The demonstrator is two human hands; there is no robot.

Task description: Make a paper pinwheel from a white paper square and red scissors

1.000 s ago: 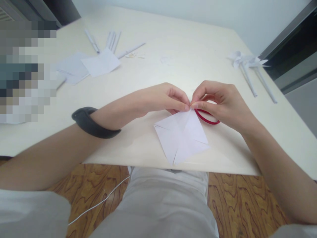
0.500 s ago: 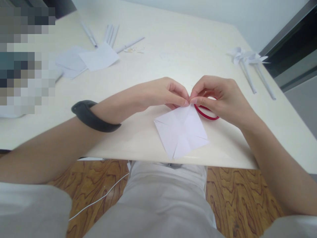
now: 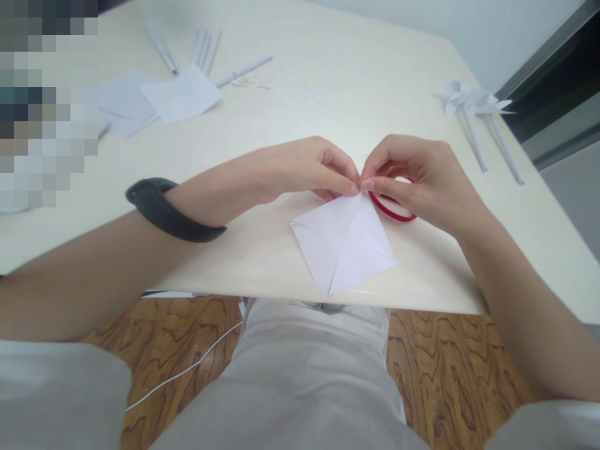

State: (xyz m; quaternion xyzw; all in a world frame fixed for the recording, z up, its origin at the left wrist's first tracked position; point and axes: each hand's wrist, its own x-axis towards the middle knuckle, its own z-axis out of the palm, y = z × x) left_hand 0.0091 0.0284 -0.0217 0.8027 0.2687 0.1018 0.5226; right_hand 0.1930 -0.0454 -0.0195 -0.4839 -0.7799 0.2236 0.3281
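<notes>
A white square sheet of paper (image 3: 344, 244) lies near the table's front edge, creased, with slits running in from its corners. My left hand (image 3: 323, 165) pinches its far corner between thumb and fingers. Right beside it, my right hand (image 3: 407, 165) pinches the same corner, and the fingertips of both hands meet there. Red scissors (image 3: 394, 211) lie under my right hand; a handle loop shows while the blades are hidden. Small holes appear near two of the paper's corners.
Two paper pinwheels (image 3: 473, 103) on rolled paper sticks lie at the right. White paper sheets (image 3: 182, 94), several rolled paper tubes (image 3: 206, 49) and small scraps (image 3: 252, 82) are at the far left. A blurred-out area covers the left edge. The white table (image 3: 262, 262) ends before my lap.
The view has shifted slightly, so everything on the table sits a little higher in it. Both hands keep pinching the paper's far corner with hardly any movement.
</notes>
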